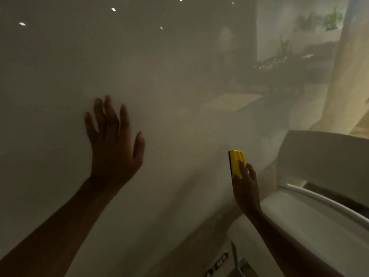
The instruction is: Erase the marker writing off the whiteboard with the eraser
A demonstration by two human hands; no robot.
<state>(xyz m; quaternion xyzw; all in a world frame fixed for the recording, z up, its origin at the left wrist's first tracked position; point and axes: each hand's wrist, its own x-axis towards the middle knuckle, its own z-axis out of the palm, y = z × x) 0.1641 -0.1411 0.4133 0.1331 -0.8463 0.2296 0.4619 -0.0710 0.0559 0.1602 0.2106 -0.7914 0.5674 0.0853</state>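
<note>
The whiteboard (159,76) fills most of the view, glossy and dim, with ceiling lights and a room reflected in it. No marker writing shows on the part I see. My left hand (113,142) is flat against the board at centre left, fingers spread and pointing up. My right hand (246,188) grips a yellow eraser (236,162) with a dark felt edge. The eraser is held upright near the board's lower right area; whether it touches the surface is unclear.
A white curved appliance or fixture with a rail (319,206) stands at the lower right, close to my right forearm. Reflected plants (331,19) and shelves appear at the upper right. A beige column (349,86) rises along the right edge.
</note>
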